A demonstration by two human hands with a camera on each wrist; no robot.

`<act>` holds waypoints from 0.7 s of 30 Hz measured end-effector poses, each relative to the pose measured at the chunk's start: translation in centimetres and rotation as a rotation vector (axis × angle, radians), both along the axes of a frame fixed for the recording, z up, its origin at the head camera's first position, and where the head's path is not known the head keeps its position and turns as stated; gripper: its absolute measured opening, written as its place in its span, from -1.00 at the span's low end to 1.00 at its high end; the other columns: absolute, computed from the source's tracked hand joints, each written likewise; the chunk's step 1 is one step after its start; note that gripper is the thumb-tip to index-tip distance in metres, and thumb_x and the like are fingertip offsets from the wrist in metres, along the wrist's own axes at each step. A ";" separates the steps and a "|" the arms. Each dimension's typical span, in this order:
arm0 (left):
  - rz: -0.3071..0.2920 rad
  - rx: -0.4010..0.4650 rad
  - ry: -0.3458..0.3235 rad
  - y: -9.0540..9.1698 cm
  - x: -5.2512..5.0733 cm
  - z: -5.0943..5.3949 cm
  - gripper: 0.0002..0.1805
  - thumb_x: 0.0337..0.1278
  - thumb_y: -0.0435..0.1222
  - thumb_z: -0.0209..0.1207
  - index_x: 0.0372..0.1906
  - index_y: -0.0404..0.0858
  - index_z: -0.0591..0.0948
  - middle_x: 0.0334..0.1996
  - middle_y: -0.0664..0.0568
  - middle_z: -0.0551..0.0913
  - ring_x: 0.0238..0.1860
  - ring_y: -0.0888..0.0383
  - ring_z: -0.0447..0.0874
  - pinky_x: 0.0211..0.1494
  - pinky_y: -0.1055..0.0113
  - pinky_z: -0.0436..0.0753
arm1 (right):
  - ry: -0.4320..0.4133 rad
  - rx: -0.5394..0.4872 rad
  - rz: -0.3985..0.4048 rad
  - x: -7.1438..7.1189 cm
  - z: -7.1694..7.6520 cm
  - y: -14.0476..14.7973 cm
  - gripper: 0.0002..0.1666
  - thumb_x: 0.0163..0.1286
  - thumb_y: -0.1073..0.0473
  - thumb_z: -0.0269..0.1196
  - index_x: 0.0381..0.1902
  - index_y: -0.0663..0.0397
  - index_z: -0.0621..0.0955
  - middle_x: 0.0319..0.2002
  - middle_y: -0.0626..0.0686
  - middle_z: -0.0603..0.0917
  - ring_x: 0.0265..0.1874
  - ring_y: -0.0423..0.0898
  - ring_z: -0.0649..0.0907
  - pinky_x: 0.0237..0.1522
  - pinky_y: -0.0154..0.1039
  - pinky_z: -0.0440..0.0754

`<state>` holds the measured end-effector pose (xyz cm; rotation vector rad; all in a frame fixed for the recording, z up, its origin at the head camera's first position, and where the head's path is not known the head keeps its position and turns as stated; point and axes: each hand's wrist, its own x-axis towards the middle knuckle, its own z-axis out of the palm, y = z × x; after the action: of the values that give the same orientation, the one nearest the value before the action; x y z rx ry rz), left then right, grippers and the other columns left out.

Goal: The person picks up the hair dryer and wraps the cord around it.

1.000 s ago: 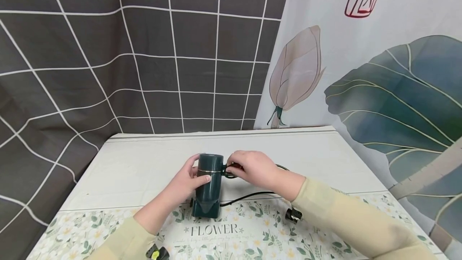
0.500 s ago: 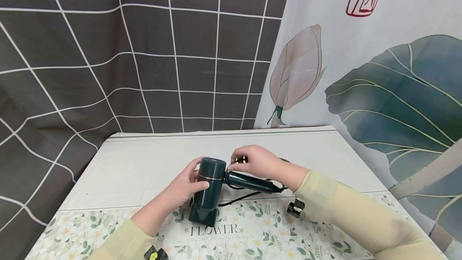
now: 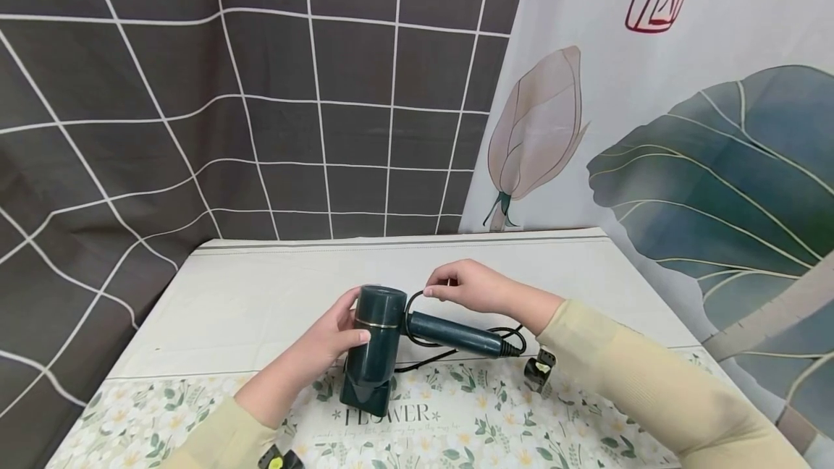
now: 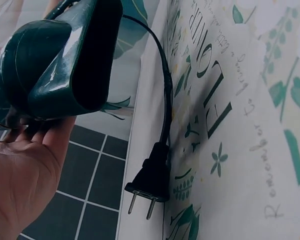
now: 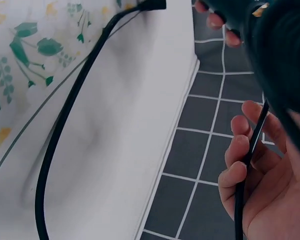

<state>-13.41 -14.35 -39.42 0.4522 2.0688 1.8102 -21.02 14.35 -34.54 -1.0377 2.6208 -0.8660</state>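
A dark green hair dryer (image 3: 376,342) stands upright on the table, its flat nozzle (image 3: 366,396) at the near end. My left hand (image 3: 326,339) grips the barrel from the left, thumb across its front. The handle (image 3: 456,335) sticks out to the right, with black cord looped round it. Behind the handle my right hand (image 3: 476,286) pinches a length of the black cord (image 3: 409,304) and holds it raised. In the right wrist view, the cord runs through the curled fingers (image 5: 235,172). A two-pin plug (image 4: 152,175) shows in the left wrist view, beside the table surface.
The table cover (image 3: 293,273) is plain white at the back and flower-printed in front, with the word FLOWER near the nozzle. Behind stand a dark checked curtain (image 3: 352,129) and a white curtain with plant prints. More cord lies behind the dryer.
My right hand has moved up and right from beside the barrel, drawing the cord off the handle. The handle has come into view, and the dryer's nozzle end has shifted slightly nearer.
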 end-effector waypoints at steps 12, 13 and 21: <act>0.109 0.097 -0.157 1.1 -0.2 0.6 -0.06 0.12 -0.22 0.18 0.58 -0.07 0.00 0.44 -0.27 0.27 0.44 -0.24 0.19 0.38 -0.40 -0.11 | 0.077 0.045 -0.040 -0.1 -1.4 2.1 -0.68 0.54 -0.01 0.08 -0.14 -0.09 0.75 -0.21 -0.12 0.71 -0.32 -0.25 0.60 -0.22 -0.17 0.54; 0.099 0.102 -0.153 1.1 -0.3 0.6 -0.06 0.12 -0.22 0.17 0.58 -0.07 -0.01 0.44 -0.27 0.27 0.43 -0.23 0.21 0.39 -0.40 -0.11 | 0.095 0.043 -0.032 -0.1 -1.5 2.3 -0.68 0.54 -0.02 0.08 -0.15 -0.09 0.75 -0.23 -0.15 0.70 -0.32 -0.26 0.59 -0.21 -0.18 0.54; -0.011 0.251 -0.105 0.5 -0.8 0.8 -0.15 0.21 -0.23 0.05 0.56 -0.10 -0.04 0.24 -0.13 0.49 0.13 0.00 0.55 0.31 -0.03 0.35 | 0.126 -0.040 0.000 -0.4 -2.5 3.6 -0.74 0.49 0.03 0.16 -0.19 -0.04 0.76 -0.30 -0.15 0.70 -0.33 -0.25 0.62 -0.20 -0.21 0.60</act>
<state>-14.16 -13.84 -38.58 0.4227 1.7753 2.0502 -21.43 17.98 -37.05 -1.1374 2.7166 -0.8841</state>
